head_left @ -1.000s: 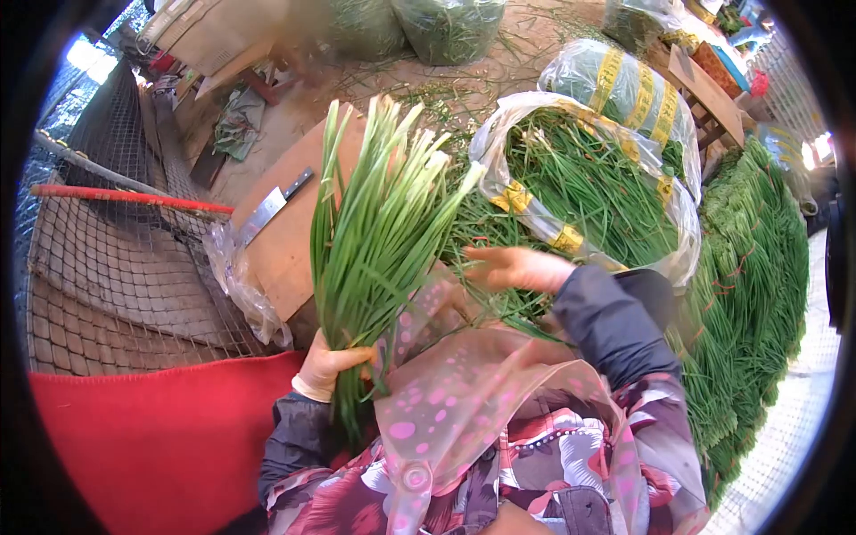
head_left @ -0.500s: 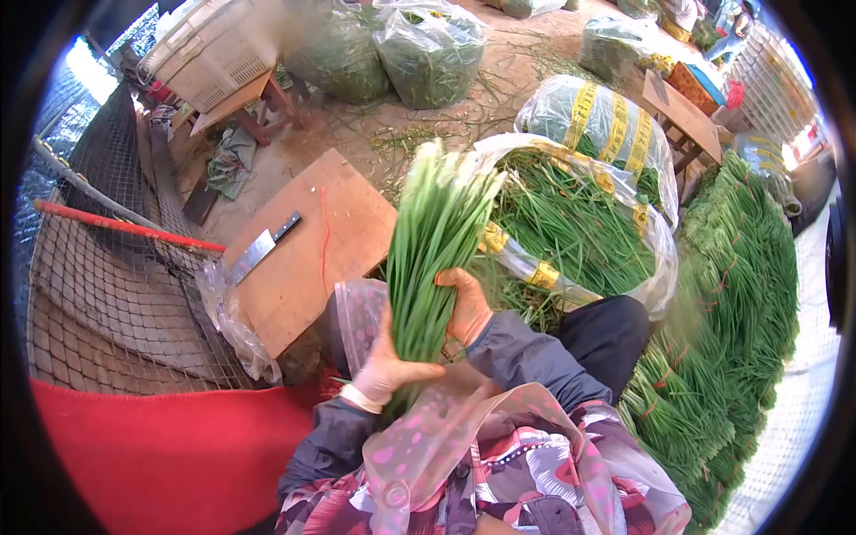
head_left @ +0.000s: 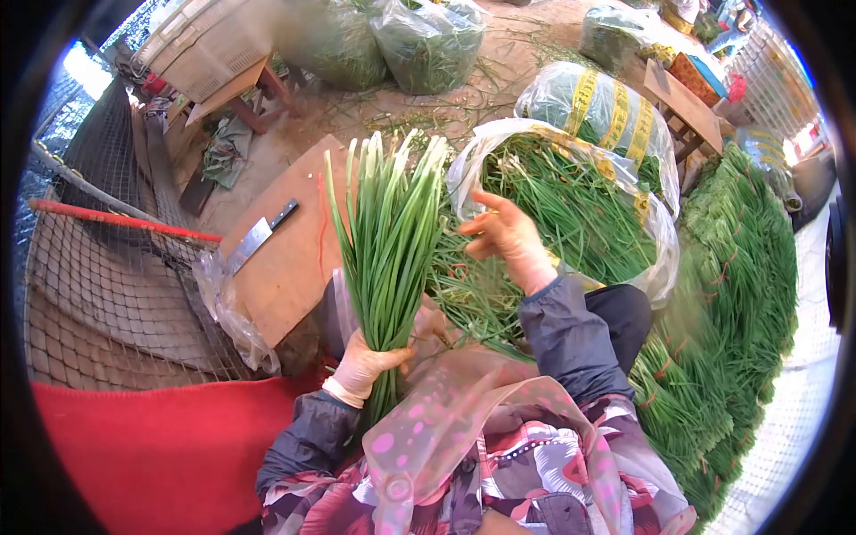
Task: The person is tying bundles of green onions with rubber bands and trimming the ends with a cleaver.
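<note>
My left hand (head_left: 364,364), in a pale thin glove, is wrapped round the lower part of a bunch of chives (head_left: 385,241). The bunch stands upright with its pale ends at the top, fanned loosely. My right hand (head_left: 513,236) is raised to the right of the bunch, apart from it, with the index finger stretched out and the others partly bent. It holds nothing that I can see. Behind it, a clear plastic bag with yellow printed tape (head_left: 655,263) lies wide open, full of loose chives (head_left: 571,209).
To the left is a wooden board (head_left: 285,285) with a knife (head_left: 259,236) and a red tie (head_left: 322,227). Tied bunches of chives (head_left: 731,294) are piled along the right. Red cloth (head_left: 160,446) and netting (head_left: 116,303) lie at left; full bags (head_left: 432,49) stand behind.
My right hand has let go of the chives and moved up and right. My left hand has shifted slightly left and down with the bunch, whose tops have spread apart.
</note>
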### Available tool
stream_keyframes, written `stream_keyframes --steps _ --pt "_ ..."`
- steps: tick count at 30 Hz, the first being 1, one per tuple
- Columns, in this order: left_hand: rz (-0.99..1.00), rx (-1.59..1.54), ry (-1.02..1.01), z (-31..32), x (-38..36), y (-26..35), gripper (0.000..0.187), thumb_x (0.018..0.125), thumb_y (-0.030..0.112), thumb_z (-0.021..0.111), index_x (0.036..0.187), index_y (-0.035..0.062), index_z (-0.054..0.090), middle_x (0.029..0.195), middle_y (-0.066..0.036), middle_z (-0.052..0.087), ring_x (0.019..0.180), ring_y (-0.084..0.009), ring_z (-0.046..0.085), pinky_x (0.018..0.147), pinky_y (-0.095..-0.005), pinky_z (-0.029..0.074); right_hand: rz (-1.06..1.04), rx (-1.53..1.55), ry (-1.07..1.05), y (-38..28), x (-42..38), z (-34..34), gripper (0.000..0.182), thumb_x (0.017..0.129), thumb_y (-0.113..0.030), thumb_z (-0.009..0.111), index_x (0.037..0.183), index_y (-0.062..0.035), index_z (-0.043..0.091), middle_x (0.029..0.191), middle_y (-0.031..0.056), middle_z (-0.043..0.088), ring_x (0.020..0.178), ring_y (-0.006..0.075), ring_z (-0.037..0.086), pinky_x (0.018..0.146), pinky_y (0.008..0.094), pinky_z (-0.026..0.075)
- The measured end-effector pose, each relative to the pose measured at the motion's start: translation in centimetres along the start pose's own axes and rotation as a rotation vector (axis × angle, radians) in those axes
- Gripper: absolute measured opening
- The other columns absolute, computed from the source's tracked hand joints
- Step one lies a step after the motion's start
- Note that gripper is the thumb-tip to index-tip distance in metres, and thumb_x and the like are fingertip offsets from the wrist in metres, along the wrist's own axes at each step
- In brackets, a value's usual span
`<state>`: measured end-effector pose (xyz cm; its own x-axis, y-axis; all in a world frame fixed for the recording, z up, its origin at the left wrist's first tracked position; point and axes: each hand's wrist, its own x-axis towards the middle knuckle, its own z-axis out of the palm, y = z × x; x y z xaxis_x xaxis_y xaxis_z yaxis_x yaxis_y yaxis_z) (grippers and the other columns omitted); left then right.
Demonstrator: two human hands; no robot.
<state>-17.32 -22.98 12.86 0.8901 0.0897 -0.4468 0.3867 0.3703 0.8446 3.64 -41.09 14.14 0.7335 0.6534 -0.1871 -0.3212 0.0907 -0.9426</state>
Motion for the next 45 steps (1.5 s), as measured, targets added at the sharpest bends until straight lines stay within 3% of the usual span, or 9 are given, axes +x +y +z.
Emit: stream_keyframes --steps 12,16,21,27,31,34,39,40,45 --pt "-0.026 0.073 0.059 -5.2 -4.8 2.1 0.028 0.072 -0.004 0.070 0.099 -0.0017 0.061 0.075 -0.009 0.062 0.060 -0.0170 0.062 0.057 -0.0285 0.051 -0.004 -0.351 0.395 5.3 1.1 -5.7 0.015 0.092 -0.015 0.058 0.091 -0.0004 0.062 0.071 0.0054 0.063 0.062 0.0117 0.063 0.049 0.0247 0.048" --pt "-0.068 0.047 0.080 -7.1 -5.9 2.3 0.022 0.072 -0.005 0.068 0.094 -0.0028 0.061 0.073 -0.010 0.061 0.057 -0.0191 0.062 0.056 -0.0298 0.052 0.457 -1.537 0.070 8.9 0.4 -13.4 0.047 0.076 -0.031 0.066 0.119 -0.0115 0.061 0.097 0.0160 0.069 0.085 0.0306 0.067 0.081 0.0385 0.051" --pt "-0.095 0.022 0.039 -5.7 -5.5 2.5 0.024 0.071 -0.005 0.068 0.094 -0.0028 0.060 0.075 -0.010 0.060 0.059 -0.0188 0.062 0.057 -0.0296 0.052 0.085 -0.150 -0.329 2.8 0.2 -0.8 0.073 0.092 -0.036 0.058 0.145 0.0019 0.026 0.132 0.0191 0.052 0.112 0.0276 0.059 0.092 0.0384 0.047" --pt "-0.087 0.037 0.016 -4.8 -5.4 2.0 0.026 0.069 -0.002 0.069 0.094 -0.0024 0.059 0.075 -0.011 0.058 0.058 -0.0199 0.062 0.057 -0.0309 0.051 0.160 0.081 -0.030 2.9 4.5 3.0 0.035 0.093 -0.030 0.059 0.107 0.0024 0.061 0.083 0.0121 0.068 0.062 0.0201 0.065 0.056 0.0298 0.052" --pt "-0.087 0.037 0.014 -6.3 -5.8 1.5 0.025 0.070 -0.001 0.068 0.093 -0.0025 0.059 0.071 -0.009 0.058 0.057 -0.0199 0.062 0.057 -0.0309 0.051 -0.020 -0.354 0.436 4.4 4.5 -4.5 0.026 0.092 -0.023 0.055 0.100 -0.0013 0.067 0.081 0.0118 0.070 0.064 0.0192 0.065 0.062 0.0312 0.053" --pt "-0.095 0.019 0.071 -6.3 -5.6 1.7 0.024 0.070 -0.001 0.068 0.093 -0.0026 0.059 0.069 -0.009 0.058 0.056 -0.0193 0.061 0.057 -0.0310 0.052 0.331 -1.655 -0.078 6.2 1.9 -7.8 0.056 0.076 -0.040 0.070 0.118 -0.0042 0.059 0.097 0.0184 0.067 0.089 0.0336 0.066 0.078 0.0414 0.052" --pt "-0.126 -0.022 0.003 -5.6 -3.9 1.1 0.031 0.071 0.001 0.071 0.099 -0.0006 0.058 0.078 -0.008 0.058 0.061 -0.0184 0.060 0.056 -0.0293 0.049 -0.039 -0.085 -0.489 3.5 1.4 3.1 0.090 0.083 -0.022 0.069 0.151 -0.0069 0.011 0.150 0.0179 0.028 0.119 0.0209 0.051 0.093 0.0347 0.046" --pt "-0.127 -0.020 0.005 -5.3 -3.7 1.2 0.031 0.071 0.001 0.071 0.099 -0.0006 0.058 0.078 -0.008 0.058 0.061 -0.0184 0.060 0.056 -0.0293 0.049 -0.251 -0.093 -0.488 4.8 2.0 5.0 0.074 0.083 -0.019 0.069 0.144 -0.0031 0.030 0.129 0.0181 0.053 0.100 0.0190 0.062 0.083 0.0307 0.051" --pt "-0.082 -0.025 0.002 -4.3 -2.4 1.4 0.033 0.072 0.003 0.072 0.102 -0.0005 0.058 0.079 -0.007 0.059 0.066 -0.0157 0.060 0.059 -0.0269 0.050 0.368 -0.235 -0.320 4.9 0.2 7.6 0.034 0.091 -0.024 0.062 0.117 -0.0030 0.060 0.078 0.0024 0.065 0.063 0.0103 0.060 0.065 0.0245 0.048"
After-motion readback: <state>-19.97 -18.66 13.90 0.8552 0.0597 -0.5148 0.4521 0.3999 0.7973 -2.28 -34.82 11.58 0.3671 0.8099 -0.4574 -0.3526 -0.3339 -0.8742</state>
